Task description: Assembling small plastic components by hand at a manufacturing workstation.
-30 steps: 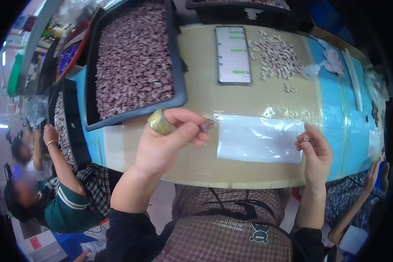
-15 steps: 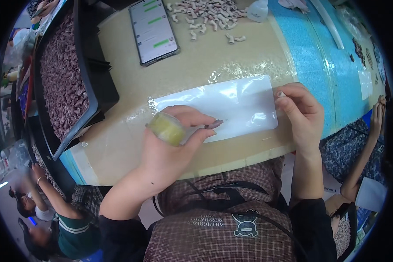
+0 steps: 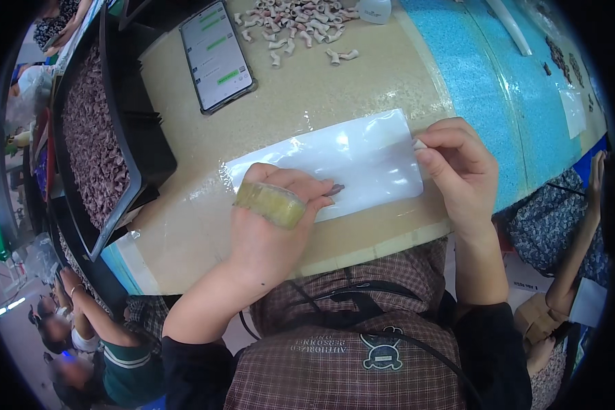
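Observation:
My left hand (image 3: 270, 219) is over the left part of a glossy white sheet (image 3: 376, 164) on the table. Its thumb and fingertips close on a small dark purple-brown piece (image 3: 336, 189), partly hidden by the fingers. A yellowish translucent band (image 3: 270, 204), like a roll of tape, sits around the fingers of that hand. At the sheet's right edge, my right hand (image 3: 461, 171) pinches a small whitish piece (image 3: 420, 144) between thumb and forefinger. The exact kind of either small piece cannot be made out.
A black tray (image 3: 143, 147) full of purple-brown pieces stands at the left. Beyond the sheet lie a phone (image 3: 219, 58), a pile of whitish curved pieces (image 3: 297, 24) and a small translucent bottle (image 3: 374, 10). Blue covering (image 3: 488, 102) spans the right side. Other people sit at both sides.
My left hand has turned slightly and its fingers cover more of the dark piece. My right hand keeps its pinch at the sheet's edge. The whole view has shifted a little.

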A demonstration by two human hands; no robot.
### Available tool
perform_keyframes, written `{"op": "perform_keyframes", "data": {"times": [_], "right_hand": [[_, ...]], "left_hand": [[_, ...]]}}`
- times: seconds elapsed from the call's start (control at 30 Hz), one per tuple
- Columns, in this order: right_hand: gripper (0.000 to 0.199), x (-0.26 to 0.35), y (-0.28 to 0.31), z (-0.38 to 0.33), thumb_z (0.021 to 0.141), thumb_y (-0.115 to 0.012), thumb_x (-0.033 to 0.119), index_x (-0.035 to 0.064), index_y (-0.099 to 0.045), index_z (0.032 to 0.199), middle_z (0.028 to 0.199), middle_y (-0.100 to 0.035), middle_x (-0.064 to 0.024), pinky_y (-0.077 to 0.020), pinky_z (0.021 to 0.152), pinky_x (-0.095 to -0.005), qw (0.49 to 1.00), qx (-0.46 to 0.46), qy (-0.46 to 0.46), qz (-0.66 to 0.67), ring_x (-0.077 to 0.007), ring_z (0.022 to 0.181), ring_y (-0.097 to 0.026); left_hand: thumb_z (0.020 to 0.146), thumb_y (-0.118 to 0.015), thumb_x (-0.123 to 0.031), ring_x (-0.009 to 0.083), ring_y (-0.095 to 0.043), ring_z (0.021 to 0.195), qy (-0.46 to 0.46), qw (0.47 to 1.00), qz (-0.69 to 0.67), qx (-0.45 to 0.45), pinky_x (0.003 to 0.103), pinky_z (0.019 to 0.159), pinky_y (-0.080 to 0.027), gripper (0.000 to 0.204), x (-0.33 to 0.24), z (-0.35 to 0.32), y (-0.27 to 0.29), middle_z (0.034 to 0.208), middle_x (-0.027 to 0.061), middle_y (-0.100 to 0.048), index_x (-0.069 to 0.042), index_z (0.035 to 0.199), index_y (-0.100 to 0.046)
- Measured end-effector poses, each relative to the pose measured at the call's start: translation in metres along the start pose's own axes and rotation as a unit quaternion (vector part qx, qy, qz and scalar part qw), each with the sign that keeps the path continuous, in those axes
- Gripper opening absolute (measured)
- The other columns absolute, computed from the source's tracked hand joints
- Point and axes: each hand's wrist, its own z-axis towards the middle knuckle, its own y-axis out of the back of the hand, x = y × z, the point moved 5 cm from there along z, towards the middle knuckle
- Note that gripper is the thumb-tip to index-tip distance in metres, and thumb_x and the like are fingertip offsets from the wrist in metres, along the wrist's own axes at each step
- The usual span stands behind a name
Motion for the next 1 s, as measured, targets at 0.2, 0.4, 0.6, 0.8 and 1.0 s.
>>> {"op": "perform_keyframes", "data": {"times": [0.2, 0.4, 0.6, 0.8, 1.0], "right_hand": [[0.014, 0.026, -0.008, -0.004, 0.076, -0.071, -0.002, 0.0004, -0.068, 0.089, 0.088, -0.063, -0.0079, -0.0486, 0.070, -0.0252, 0.990, 0.039, 0.085, -0.102, -0.0156, 0.081, -0.061], [0.018, 0.041, -0.048, -0.014, 0.073, -0.075, 0.001, 0.0031, -0.070, 0.090, 0.086, -0.064, -0.0084, -0.0493, 0.066, -0.0275, 0.989, 0.120, 0.070, -0.045, -0.0177, 0.077, -0.063], [0.019, 0.042, -0.062, -0.011, 0.072, -0.076, 0.000, 0.0032, -0.070, 0.090, 0.085, -0.064, -0.0087, -0.0495, 0.066, -0.0283, 0.987, 0.134, 0.083, -0.018, -0.0192, 0.077, -0.063], [0.021, 0.045, -0.068, -0.012, 0.071, -0.076, 0.000, 0.0028, -0.070, 0.090, 0.085, -0.065, -0.0084, -0.0492, 0.063, -0.0289, 0.982, 0.134, 0.126, -0.029, -0.0200, 0.075, -0.062], [0.023, 0.058, -0.071, -0.017, 0.067, -0.077, 0.002, 0.0030, -0.069, 0.089, 0.081, -0.064, -0.0077, -0.0485, 0.060, -0.0296, 0.965, 0.108, 0.219, -0.096, -0.0214, 0.070, -0.061]], "left_hand": [[0.074, -0.073, 0.000, 0.0165, -0.057, 0.081, 0.037, 0.992, -0.117, 0.008, 0.031, 0.072, -0.046, 0.022, 0.000, -0.004, 0.014, 0.086, 0.0034, -0.067, -0.004, 0.095, -0.067], [0.085, -0.066, 0.001, 0.0116, -0.060, 0.092, 0.235, 0.824, -0.515, 0.023, 0.027, 0.083, -0.048, 0.023, 0.008, -0.018, 0.017, 0.097, 0.0077, -0.066, 0.001, 0.107, -0.060], [0.085, -0.066, 0.001, 0.0137, -0.061, 0.093, 0.232, 0.811, -0.536, 0.030, 0.028, 0.083, -0.048, 0.021, 0.010, -0.024, 0.019, 0.099, 0.0081, -0.066, 0.001, 0.105, -0.061], [0.085, -0.066, 0.002, 0.0147, -0.062, 0.094, 0.210, 0.816, -0.537, 0.045, 0.028, 0.084, -0.050, 0.019, 0.003, -0.025, 0.023, 0.100, 0.0107, -0.066, 0.001, 0.103, -0.060], [0.085, -0.064, 0.007, 0.0153, -0.062, 0.094, 0.146, 0.806, -0.573, 0.021, 0.027, 0.081, -0.052, 0.020, -0.001, -0.031, 0.021, 0.102, 0.0120, -0.065, 0.001, 0.103, -0.059]]}}
